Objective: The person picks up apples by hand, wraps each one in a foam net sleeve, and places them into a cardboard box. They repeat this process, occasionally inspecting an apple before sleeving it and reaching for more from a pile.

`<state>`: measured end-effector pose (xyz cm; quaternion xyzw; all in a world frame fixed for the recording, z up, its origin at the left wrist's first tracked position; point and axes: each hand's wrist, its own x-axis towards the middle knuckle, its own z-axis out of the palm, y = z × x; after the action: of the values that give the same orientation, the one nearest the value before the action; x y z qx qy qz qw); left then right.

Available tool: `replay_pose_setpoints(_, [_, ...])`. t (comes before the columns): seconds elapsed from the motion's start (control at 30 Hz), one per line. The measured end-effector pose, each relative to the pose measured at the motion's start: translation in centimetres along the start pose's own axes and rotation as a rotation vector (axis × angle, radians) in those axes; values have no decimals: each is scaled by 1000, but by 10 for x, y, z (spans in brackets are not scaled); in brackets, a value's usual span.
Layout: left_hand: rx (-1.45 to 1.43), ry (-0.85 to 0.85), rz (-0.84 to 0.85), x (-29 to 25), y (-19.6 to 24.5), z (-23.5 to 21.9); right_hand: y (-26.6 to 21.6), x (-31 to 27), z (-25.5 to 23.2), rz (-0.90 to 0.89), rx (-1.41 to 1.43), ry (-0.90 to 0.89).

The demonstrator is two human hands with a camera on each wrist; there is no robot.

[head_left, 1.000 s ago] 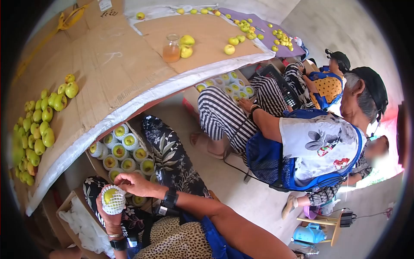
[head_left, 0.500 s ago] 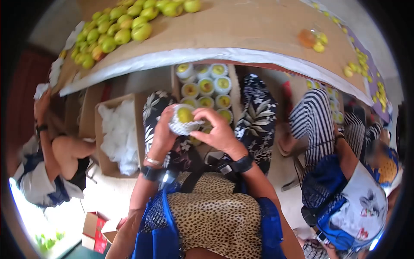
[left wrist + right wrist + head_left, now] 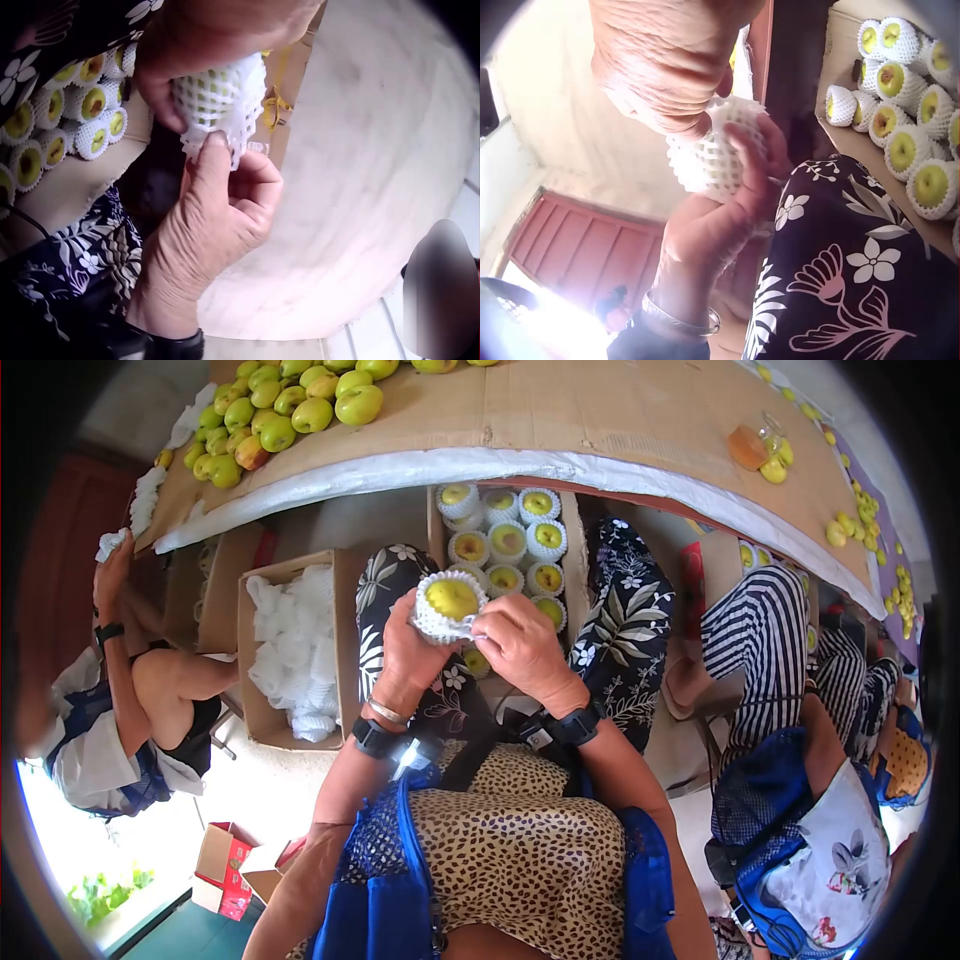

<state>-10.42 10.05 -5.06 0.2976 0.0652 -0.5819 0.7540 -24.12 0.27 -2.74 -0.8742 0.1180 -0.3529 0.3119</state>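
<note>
The left hand (image 3: 412, 648) grips a yellow-green apple (image 3: 452, 597) in a white foam net (image 3: 432, 622), its fingers curled round the side. At the net's right edge, the right hand (image 3: 522, 648) pinches the foam between thumb and fingers. The left wrist view shows that thumb and finger of the right hand (image 3: 202, 225) on the gathered end of the net (image 3: 217, 105). In the right wrist view the left hand (image 3: 720, 217) wraps the netted apple (image 3: 716, 157) from below, while the right hand (image 3: 671, 60) reaches over its top.
A carton of netted apples (image 3: 572, 550) stands between the knees. Left of it is a box (image 3: 245, 660) of white foam nets (image 3: 300, 645). Loose apples (image 3: 290, 400) lie on the cardboard-covered table (image 3: 560, 410) beside a jar (image 3: 746, 448). People sit on both sides.
The view has swung from the right side to straight ahead. Both hands stay at the netted apple; the right hand's spread thumb and fingers have closed on the net's edge.
</note>
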Motion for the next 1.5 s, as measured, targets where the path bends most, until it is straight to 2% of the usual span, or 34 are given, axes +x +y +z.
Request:
replay_pose_setpoints(0.07, [-135,-12,30,2,2,3,-2,1,1,-41,39,-10])
replay_pose_setpoints(0.2, [-138,-105,81,0,18,6,-6,2,5,169,162,-49])
replay_pose_setpoints(0.3, [-43,-8,154,-9,23,13,12,-12,5,420,162,-91])
replay_pose_setpoints(0.33, [53,-84,201,-7,23,9,16,-12,4,602,312,-51])
replay_pose_setpoints(0.37, [98,-109,215,-7,24,10,16,-14,5,679,661,98])
replay_pose_setpoints(0.43, [178,-164,224,-6,17,14,10,-5,-8,707,783,69])
replay_pose_setpoints(0.5, [299,-241,205,-9,14,28,5,2,-7,815,982,122])
replay_pose_setpoints(0.53, [294,-218,200,-12,11,36,2,4,-5,864,1092,147])
replay_pose_setpoints(0.67, [285,-145,229,-9,6,29,13,-3,0,767,966,-33])
replay_pose_setpoints(0.77, [252,-88,159,-13,6,23,11,-3,-2,990,1147,-62])
replay_pose_setpoints(0.87, [184,-139,71,-9,8,18,19,-7,0,1024,1529,7])
replay_pose_setpoints(0.93, [139,-147,3,-7,8,12,28,-12,3,991,1592,10])
replay_pose_setpoints(1.07, [93,-89,-31,-5,8,6,32,-17,5,988,1677,31])
replay_pose_setpoints(1.13, [90,-27,-43,-7,6,10,31,-14,3,997,1640,50])
replay_pose_setpoints(1.27, [26,-95,-33,-8,5,9,23,-7,0,1065,1443,104])
replay_pose_setpoints(1.37, [-8,-122,-64,-3,4,2,17,-5,1,1040,1430,150])
replay_pose_setpoints(1.47, [54,-42,-37,-5,1,5,20,-7,4,770,729,15])
replay_pose_setpoints(1.5, [57,-27,-39,-2,0,3,19,-8,5,754,665,28])
